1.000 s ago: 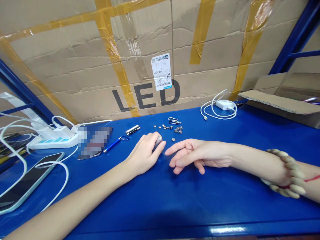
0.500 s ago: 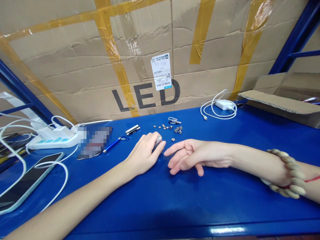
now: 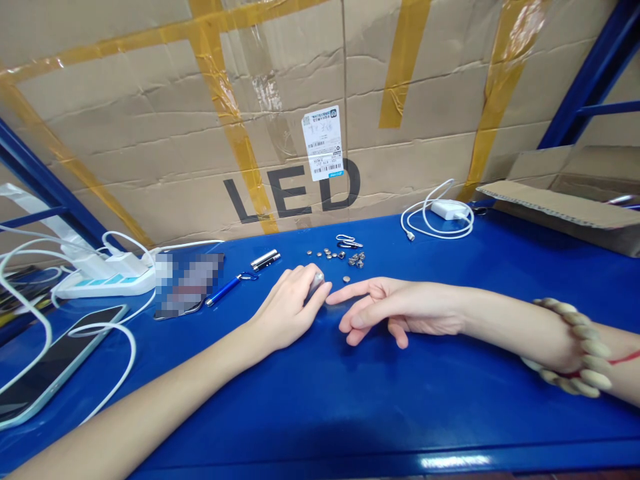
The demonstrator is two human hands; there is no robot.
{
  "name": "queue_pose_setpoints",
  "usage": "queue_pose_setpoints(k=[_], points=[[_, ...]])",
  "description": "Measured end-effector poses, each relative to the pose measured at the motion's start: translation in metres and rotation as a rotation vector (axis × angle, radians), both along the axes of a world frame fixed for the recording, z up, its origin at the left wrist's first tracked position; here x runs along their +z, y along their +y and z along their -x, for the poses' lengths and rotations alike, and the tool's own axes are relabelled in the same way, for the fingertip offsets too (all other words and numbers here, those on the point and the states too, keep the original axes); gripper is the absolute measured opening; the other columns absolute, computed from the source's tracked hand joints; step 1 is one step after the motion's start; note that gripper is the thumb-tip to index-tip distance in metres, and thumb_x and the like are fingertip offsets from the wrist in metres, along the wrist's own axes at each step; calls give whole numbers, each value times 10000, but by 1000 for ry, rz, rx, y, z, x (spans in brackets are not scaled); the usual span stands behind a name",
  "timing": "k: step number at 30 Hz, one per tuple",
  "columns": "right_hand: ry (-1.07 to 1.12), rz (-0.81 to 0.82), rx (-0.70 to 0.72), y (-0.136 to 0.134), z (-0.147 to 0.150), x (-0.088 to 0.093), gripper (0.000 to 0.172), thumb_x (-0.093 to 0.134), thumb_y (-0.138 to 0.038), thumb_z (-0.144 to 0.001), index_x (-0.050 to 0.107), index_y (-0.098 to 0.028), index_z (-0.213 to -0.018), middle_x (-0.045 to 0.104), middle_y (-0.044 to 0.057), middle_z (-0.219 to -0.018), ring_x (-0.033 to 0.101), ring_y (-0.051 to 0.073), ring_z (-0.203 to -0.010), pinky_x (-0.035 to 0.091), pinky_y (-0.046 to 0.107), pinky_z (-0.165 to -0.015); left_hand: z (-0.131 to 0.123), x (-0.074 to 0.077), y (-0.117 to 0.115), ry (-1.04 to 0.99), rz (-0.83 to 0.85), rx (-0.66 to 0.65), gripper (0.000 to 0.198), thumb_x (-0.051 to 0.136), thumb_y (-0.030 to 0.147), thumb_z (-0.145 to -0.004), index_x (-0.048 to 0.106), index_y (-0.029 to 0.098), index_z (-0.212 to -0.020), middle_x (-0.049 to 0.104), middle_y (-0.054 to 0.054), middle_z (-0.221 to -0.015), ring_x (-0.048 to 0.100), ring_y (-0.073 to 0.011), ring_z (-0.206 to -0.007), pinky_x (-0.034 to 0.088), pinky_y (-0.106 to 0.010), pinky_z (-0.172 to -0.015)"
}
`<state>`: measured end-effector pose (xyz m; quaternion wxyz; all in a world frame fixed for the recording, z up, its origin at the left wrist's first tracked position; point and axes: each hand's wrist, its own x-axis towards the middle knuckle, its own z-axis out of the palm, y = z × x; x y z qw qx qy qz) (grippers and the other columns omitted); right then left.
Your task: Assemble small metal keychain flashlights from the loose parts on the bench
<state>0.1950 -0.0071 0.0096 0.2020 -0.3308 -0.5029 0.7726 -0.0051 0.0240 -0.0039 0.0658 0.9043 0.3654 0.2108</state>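
Observation:
My left hand [image 3: 290, 307] rests on the blue tabletop, fingers curled round a small silver cylinder [image 3: 317, 281]; most of it is hidden by the fingers. Just right of it, my right hand [image 3: 395, 308] hovers palm partly turned up, holding nothing. Its index finger points at the left thumb tip, and the other fingers bend loosely. Beyond the hands lies one button cell [image 3: 347, 279], with several more button cells [image 3: 357, 261] scattered behind. Metal clips [image 3: 349, 241] lie at the back. Left of them are silver tubes [image 3: 265, 260] and a blue penlight [image 3: 223, 291] with a clip.
A phone [image 3: 55, 367] with white cables and a power strip [image 3: 107, 283] occupy the left side, beside a pixelated item [image 3: 193, 285]. A white charger [image 3: 449, 211] with coiled cable sits back right, near an open carton [image 3: 565, 203]. A large cardboard box [image 3: 440, 133] stands behind.
My right hand's index finger has straightened towards the left thumb, while its other fingers have drawn back slightly. My left hand stays where it was.

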Motion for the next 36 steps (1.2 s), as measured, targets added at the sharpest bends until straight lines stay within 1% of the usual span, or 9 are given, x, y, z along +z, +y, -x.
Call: queue_pose_setpoints(k=[5,11,14,16,19,23,26,30,36], points=[[15,3,13,0,0,-1,472,654,-128,-761,507,-190,-1205,675,26,-939,672,144,-864,532,85,-426,0,-1,0,4,-3,3,220,315,327,-932,469,194,-847,568,-21,-818,510,-184,-761,378,-349,-734],[35,-14,47,1,-2,-2,567,675,-152,-747,456,-193,-1269,668,39,-965,662,155,-900,529,81,-426,0,0,0,2,3,-5,219,315,318,-934,473,190,-852,568,-21,-820,510,-183,-760,374,-348,-734],[29,-22,23,0,-1,-2,563,677,-167,-749,463,-204,-1269,673,37,-949,653,163,-925,517,83,-404,0,-1,0,1,2,-7,215,318,316,-933,473,191,-854,567,-21,-823,506,-183,-761,372,-348,-735],[20,-32,-39,-1,1,-2,520,669,-169,-758,491,-213,-1245,679,25,-904,652,149,-919,498,68,-393,0,-1,1,1,2,-9,211,322,317,-933,470,191,-852,565,-19,-822,503,-181,-756,372,-346,-734],[40,-41,-209,-2,3,-4,415,669,-172,-761,563,-228,-1159,680,-2,-848,661,96,-837,469,38,-396,0,-2,1,2,1,-4,218,320,326,-932,466,190,-844,560,-19,-812,501,-181,-749,373,-345,-731],[120,-48,-487,1,4,-7,219,678,-182,-754,641,-224,-965,667,-30,-881,649,48,-723,464,39,-386,1,-1,1,5,3,3,226,316,335,-932,471,189,-855,566,-25,-833,503,-186,-765,372,-352,-746],[150,-82,-592,4,5,-8,128,650,-201,-780,646,-213,-907,663,-26,-878,653,61,-739,461,51,-368,0,-1,0,3,10,1,228,314,332,-933,474,188,-859,572,-27,-851,505,-185,-770,371,-353,-752],[171,-161,-573,5,6,-10,275,651,-165,-772,604,-209,-1040,683,0,-870,667,114,-833,496,74,-398,0,-1,0,3,12,1,225,320,330,-932,474,187,-852,572,-24,-844,505,-184,-766,371,-351,-747],[173,-206,-515,6,4,-12,436,675,-123,-733,546,-193,-1144,689,31,-984,665,135,-883,531,81,-453,-1,-1,0,5,16,3,225,322,326,-932,480,185,-856,568,-22,-834,503,-182,-761,370,-349,-742]])
